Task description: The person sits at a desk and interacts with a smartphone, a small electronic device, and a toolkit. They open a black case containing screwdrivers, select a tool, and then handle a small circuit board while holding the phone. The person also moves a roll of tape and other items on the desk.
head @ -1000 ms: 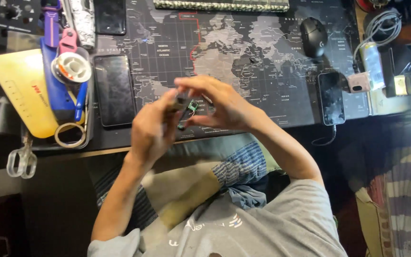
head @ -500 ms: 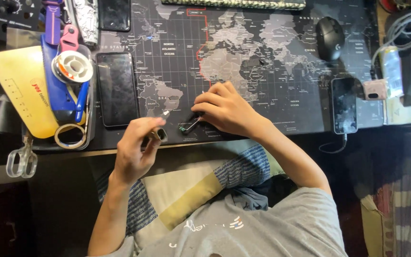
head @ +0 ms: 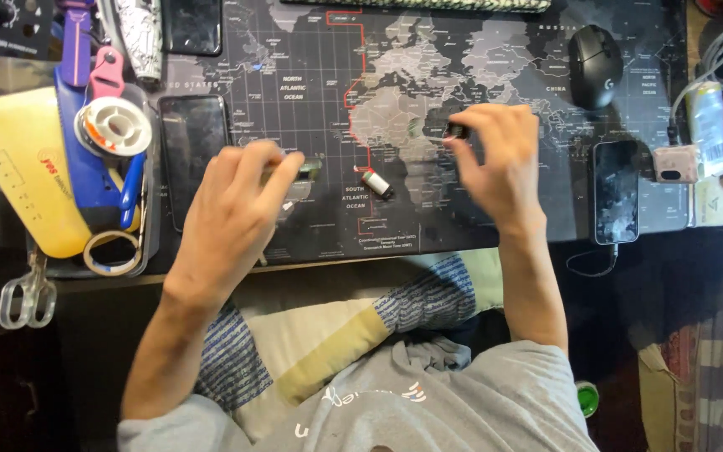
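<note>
Left hand lies palm-down on the dark world-map desk mat, fingers curled around a small grey-green flat part. Only its end shows past the fingertips, so I can't tell what it is. Right hand is also on the mat, well apart from the left, thumb and fingertips pinched narrow on a small dark round piece at its 10 o'clock.

Between the hands: a small silver-and-black cylinder lies loose on the mat, touched by neither hand, at 3 o'clock from the left hand and 8 o'clock from the right.

Outward from there:
- Black phone with dark screen, flat on the mat, just beside the left hand at its 10 o'clock.
- Second dark phone at 3 o'clock of the right hand, a pink plug block just beside it.
- Black computer mouse at 1 o'clock of the right hand.
- Far left of the bench: grey tray holding a white spool of wire, a roll of tape, and blue, purple and pink-handled tools that I can't identify further.
- Pale yellow plastic board overlaps the tray's left side.
- Clear-handled scissors at 7 o'clock of the tray, at the bench edge.
- Bottom of frame: grey shirt, with patchwork cloth on the lap.
</note>
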